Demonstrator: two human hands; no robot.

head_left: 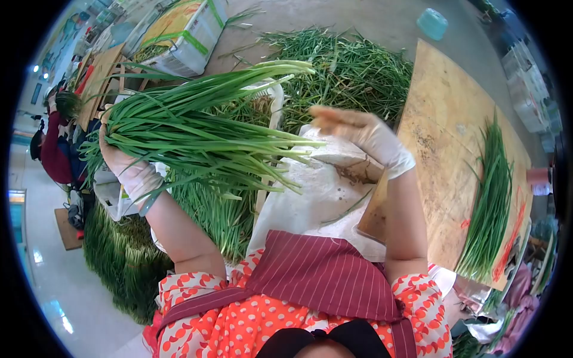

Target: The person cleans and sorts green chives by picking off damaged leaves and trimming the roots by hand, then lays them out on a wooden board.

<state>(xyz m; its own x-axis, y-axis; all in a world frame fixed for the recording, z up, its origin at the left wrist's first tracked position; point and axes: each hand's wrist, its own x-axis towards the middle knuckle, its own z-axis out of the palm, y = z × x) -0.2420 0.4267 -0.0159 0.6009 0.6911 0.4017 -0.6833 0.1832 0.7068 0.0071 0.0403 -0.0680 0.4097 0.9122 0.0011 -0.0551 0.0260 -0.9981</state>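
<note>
My left hand [126,167], in a pale glove, is wrapped round a loose bunch of garlic chives [203,122]. Their pale stem ends point right, and green leaf tips droop behind the hand. My right hand [367,138], gloved too and slightly blurred, is apart from the bunch with its fingers stretched out to the left. It hovers above a white cloth [298,206] lying over my lap. Nothing shows in its fingers.
A large heap of loose leaves [343,74] lies on the floor ahead. On the right, a wooden board [441,143] bears another chive bunch [490,200] and red ties [512,238]. Stacked chives [122,256] stand at left. Farther left, a co-worker [57,149] handles greens. A white crate [197,45] stands behind.
</note>
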